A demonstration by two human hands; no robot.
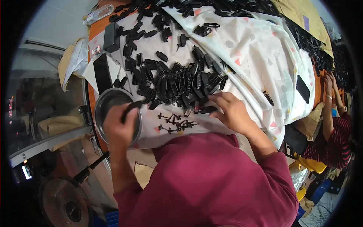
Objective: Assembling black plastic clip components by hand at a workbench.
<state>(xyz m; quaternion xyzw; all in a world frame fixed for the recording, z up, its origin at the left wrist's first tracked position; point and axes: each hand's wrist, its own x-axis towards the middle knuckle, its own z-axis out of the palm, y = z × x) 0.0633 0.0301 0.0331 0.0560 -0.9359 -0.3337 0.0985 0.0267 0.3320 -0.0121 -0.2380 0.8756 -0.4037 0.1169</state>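
Observation:
Over the round metal bowl (99,109) at the left, my left hand (120,125) is closed on an elongated black plastic part (131,109). My right hand (233,113) is at the near right edge of a heap of similar black plastic parts (172,85). Its thumb and fingers are apart, beside one dark oval part (208,109) that lies close to the fingertips. Between my hands, small dark pin-like pieces (177,123) lie loosely grouped on the white patterned cloth (151,136). My left hand hides part of the bowl.
A dark phone (102,73) and a black box (111,37) lie at the left, with a clear bottle (98,14) beyond. Another phone (303,89) rests at the right. More black parts cover the far side. Another person's arms (328,102) reach in at the far right. A fan (64,202) stands lower left.

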